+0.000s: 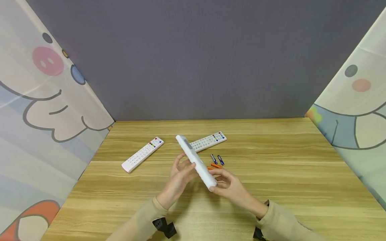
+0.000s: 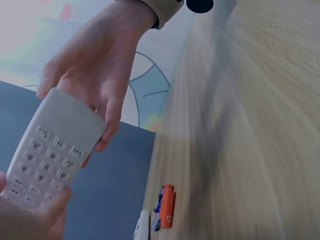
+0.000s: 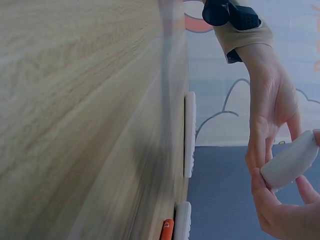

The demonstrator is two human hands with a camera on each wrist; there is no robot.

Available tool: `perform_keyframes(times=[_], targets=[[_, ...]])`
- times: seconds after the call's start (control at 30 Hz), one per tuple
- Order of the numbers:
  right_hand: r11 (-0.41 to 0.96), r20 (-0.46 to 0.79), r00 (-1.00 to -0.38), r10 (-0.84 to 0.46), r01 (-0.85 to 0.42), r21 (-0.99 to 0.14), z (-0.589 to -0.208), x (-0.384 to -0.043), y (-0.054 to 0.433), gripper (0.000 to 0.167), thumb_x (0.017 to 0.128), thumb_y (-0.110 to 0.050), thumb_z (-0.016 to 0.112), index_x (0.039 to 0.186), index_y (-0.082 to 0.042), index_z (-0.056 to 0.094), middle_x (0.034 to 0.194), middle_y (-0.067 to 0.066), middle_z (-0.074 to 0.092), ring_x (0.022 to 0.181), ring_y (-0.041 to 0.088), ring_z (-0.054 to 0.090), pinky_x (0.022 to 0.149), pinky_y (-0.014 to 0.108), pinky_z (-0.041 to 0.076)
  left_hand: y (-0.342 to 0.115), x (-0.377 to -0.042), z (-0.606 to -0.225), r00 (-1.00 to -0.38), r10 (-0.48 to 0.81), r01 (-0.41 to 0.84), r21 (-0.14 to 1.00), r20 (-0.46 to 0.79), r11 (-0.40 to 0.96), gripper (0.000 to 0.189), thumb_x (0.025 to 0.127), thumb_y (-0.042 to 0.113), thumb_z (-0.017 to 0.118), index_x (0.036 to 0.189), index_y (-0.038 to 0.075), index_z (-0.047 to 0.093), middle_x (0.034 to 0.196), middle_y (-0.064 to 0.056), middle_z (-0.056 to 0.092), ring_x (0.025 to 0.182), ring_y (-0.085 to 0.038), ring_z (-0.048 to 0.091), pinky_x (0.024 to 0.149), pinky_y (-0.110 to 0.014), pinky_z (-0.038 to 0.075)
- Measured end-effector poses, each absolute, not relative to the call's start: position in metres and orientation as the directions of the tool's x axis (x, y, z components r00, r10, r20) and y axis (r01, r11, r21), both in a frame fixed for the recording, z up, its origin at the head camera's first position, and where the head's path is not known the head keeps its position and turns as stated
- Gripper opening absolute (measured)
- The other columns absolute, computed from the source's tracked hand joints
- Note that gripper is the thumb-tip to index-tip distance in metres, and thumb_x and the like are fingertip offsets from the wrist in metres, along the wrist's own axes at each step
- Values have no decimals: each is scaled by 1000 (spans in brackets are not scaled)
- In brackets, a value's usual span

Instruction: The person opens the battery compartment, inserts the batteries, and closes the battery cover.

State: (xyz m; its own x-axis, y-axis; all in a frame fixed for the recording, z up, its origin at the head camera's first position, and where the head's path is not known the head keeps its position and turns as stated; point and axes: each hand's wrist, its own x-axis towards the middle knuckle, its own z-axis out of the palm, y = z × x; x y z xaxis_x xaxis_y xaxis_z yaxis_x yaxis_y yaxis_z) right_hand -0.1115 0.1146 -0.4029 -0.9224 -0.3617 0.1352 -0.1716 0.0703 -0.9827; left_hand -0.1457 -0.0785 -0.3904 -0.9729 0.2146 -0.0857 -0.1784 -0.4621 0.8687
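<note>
A white remote control is held tilted above the table, its side edge toward the head view. My left hand grips it around the middle. The fingers and thumb of my right hand pinch its near end. In the left wrist view the keypad side of the remote shows, with rows of grey-marked buttons. The right wrist view catches its rounded end between both hands. Just beyond the right hand lie two blue batteries and two orange batteries, one orange partly hidden.
A second white remote lies diagonally on the wooden table at left. Another white remote lies behind the held one, partly covered by it. A grey panel stands at the back, with cartoon-printed cloths on both sides.
</note>
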Motion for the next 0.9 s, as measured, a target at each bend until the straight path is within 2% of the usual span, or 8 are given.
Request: perform_keyframes(times=[0.17,0.47,0.7,0.9], targets=[[47,110,-923,-368,-137,-990,-403,-110,118,46,76,-8,68,118,1,51,122,21,45,99,28,53,82,26,49,-82,-148,-389,-982,165,-154,894,-92,-420,41,84,3,53,118,-1,32,105,-8,50,93,-17,55,87,-40,46],[71,89,-911,-403,-128,-989,-400,-108,123,47,76,-9,69,118,1,51,119,24,44,94,25,55,79,26,50,-93,-155,-384,-992,83,-123,886,-96,-446,37,85,2,52,117,-4,33,96,-5,56,86,-17,60,87,-40,47],[200,200,-899,-391,-295,-934,-402,-106,126,41,75,-13,70,112,-4,55,116,17,52,90,16,53,82,25,49,-101,-157,-378,-993,57,-120,875,-106,-470,43,85,-2,50,123,-1,31,97,-6,60,85,-18,61,84,-38,49],[215,329,-859,-393,-434,-875,-405,-105,126,40,72,-10,72,109,-3,58,113,17,53,97,11,51,81,28,50,-103,-156,-375,-992,66,-130,884,-112,-450,51,85,-1,50,130,-1,25,98,-8,62,87,-19,62,83,-37,49]])
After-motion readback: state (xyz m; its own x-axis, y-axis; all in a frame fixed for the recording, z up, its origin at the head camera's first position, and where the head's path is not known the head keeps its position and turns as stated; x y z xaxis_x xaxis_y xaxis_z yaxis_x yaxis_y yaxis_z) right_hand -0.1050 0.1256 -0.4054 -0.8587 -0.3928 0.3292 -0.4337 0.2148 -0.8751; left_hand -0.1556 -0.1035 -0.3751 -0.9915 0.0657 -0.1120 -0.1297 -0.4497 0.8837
